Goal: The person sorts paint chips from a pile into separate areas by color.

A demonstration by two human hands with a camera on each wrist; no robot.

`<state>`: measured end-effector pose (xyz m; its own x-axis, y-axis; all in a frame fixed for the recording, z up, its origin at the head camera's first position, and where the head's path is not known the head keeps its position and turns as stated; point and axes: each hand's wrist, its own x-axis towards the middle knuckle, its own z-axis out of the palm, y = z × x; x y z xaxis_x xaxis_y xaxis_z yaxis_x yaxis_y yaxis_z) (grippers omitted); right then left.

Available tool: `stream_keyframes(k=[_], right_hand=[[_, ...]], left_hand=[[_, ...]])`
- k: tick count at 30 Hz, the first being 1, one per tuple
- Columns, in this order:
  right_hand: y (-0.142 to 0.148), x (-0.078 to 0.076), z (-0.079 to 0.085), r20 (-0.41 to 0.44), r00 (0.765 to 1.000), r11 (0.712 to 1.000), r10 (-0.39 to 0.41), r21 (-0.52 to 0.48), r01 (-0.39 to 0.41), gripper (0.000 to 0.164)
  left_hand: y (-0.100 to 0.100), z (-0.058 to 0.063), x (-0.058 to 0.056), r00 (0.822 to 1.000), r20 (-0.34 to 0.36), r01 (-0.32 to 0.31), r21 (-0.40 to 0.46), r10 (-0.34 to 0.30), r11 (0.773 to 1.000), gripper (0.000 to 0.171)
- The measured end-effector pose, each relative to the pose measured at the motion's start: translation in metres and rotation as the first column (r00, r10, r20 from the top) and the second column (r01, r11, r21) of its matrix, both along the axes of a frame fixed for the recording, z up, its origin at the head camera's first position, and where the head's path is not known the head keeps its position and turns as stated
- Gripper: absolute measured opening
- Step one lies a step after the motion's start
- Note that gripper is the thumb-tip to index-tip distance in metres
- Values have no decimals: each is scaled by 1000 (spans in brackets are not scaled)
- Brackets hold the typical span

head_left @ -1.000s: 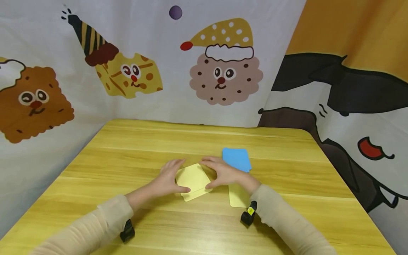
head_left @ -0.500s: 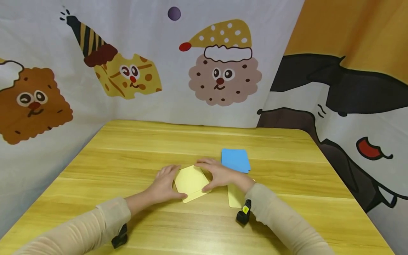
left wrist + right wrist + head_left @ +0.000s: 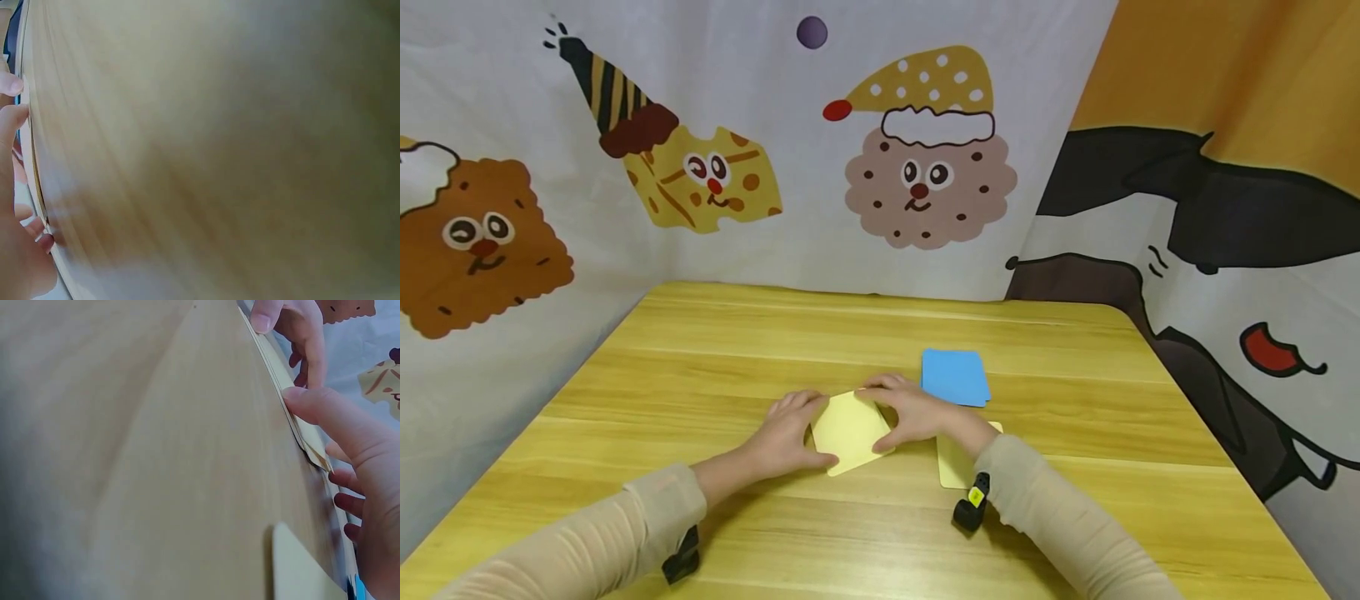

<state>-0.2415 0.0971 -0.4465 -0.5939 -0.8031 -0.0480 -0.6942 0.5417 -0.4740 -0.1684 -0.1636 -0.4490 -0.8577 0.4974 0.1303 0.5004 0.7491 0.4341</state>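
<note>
A small stack of pale yellow cards (image 3: 850, 435) lies on the table, turned at an angle, between both hands. My left hand (image 3: 784, 437) grips its left side, thumb at the near corner and fingers at the far one. On the opposite side my right hand (image 3: 916, 414) holds the edge between thumb and fingers. Thin layered edges of the stack (image 3: 281, 378) show in the right wrist view, both thumbs on its near side. Only part of the left hand (image 3: 22, 250) appears at the border of the left wrist view.
Blue cards (image 3: 955, 377) lie in a slightly uneven pile beyond the right hand. Another yellow card (image 3: 953, 463) lies partly hidden under the right forearm. The wooden table (image 3: 760, 325) meets a printed cloth (image 3: 820, 258) at its far edge.
Both hands have drawn in a little around the yellow stack and shifted slightly left. The offset strip along its near edge has gone, so the cards now line up.
</note>
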Motion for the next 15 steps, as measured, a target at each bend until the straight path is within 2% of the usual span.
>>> stream_keyframes(k=[15], right_hand=[[-3, 6, 2, -4, 1000, 1000, 1, 5, -1, 96]], left_hand=[[-2, 3, -1, 998, 35, 50, -6, -50, 999, 94]])
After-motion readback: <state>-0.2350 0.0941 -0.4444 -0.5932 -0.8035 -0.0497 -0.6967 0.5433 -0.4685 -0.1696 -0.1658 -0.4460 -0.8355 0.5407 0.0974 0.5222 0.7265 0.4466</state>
